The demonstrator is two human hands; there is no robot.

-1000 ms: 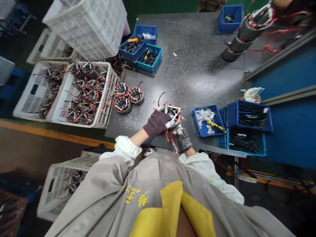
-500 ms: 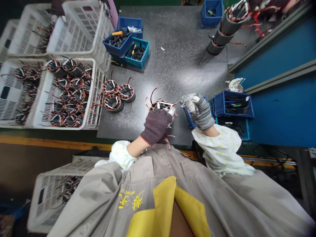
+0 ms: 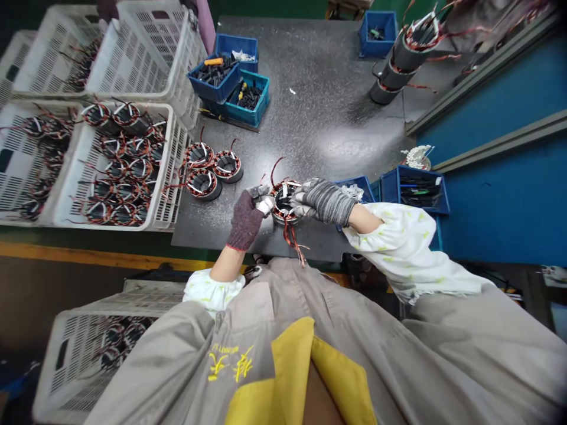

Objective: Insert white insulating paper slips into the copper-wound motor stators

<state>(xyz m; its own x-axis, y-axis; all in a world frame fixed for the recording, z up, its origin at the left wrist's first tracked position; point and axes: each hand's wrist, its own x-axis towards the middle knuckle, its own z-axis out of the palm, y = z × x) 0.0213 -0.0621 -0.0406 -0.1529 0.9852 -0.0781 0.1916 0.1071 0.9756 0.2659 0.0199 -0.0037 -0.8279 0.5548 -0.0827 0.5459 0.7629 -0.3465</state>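
A motor stator (image 3: 280, 216) with copper windings stands on the dark table in front of me, its red-brown leads hanging toward my lap. My left hand (image 3: 248, 215), in a dark purple glove with whitish fingertips, grips its left rim. From the right, my right hand (image 3: 325, 200) in a grey striped glove has its bent fingers closed on the upper right rim. Those fingers cover part of the bore and winding, so anything small between them is hidden. Close to the right wrist, a blue bin (image 3: 361, 184) holds white pieces.
Three stators (image 3: 204, 184) stand left of me beside a white crate (image 3: 170, 171) full of stators. Blue bins (image 3: 217, 91) with black parts sit at the back left. Stacked stators (image 3: 394, 74) rise at the back right, near a blue panel (image 3: 496, 195). Another person's sleeve (image 3: 204, 26) shows behind the crates.
My right hand has come left from beside the blue bin onto the stator. My left hand has shifted left from over the stator to its left rim, uncovering the bore and leads.
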